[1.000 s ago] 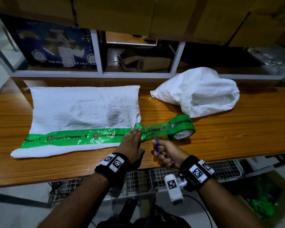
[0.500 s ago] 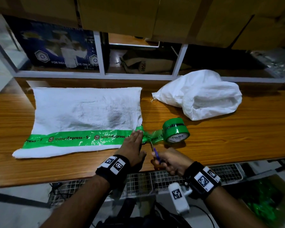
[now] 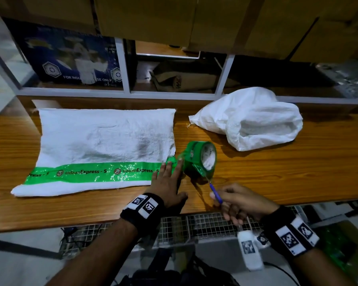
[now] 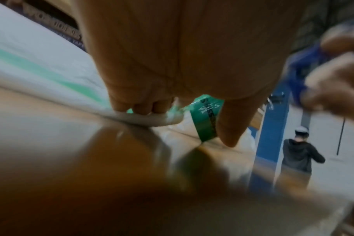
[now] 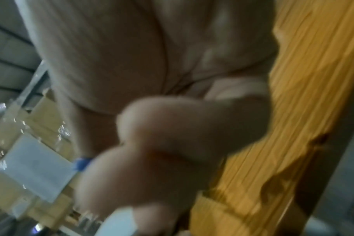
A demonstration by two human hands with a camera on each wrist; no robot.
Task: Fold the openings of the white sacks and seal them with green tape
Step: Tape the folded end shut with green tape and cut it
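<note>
Here the flat white sack (image 3: pixel 103 141) lies at centre left of the head view on the wooden table (image 3: pixel 277 172), its folded near edge sealed by a strip of green tape (image 3: pixel 95 173). The left hand (image 3: pixel 168 183) presses straight fingers flat on the strip's right end, at the sack's corner. Just right of it the green tape roll (image 3: pixel 201 159) stands tilted on edge, joined to the strip. Lower right, the right hand (image 3: pixel 242 203) pinches a blue-handled cutter (image 3: pixel 215 191) — its tip points at the roll. A second, crumpled white sack (image 3: pixel 254 118) sits at upper right, well apart.
</note>
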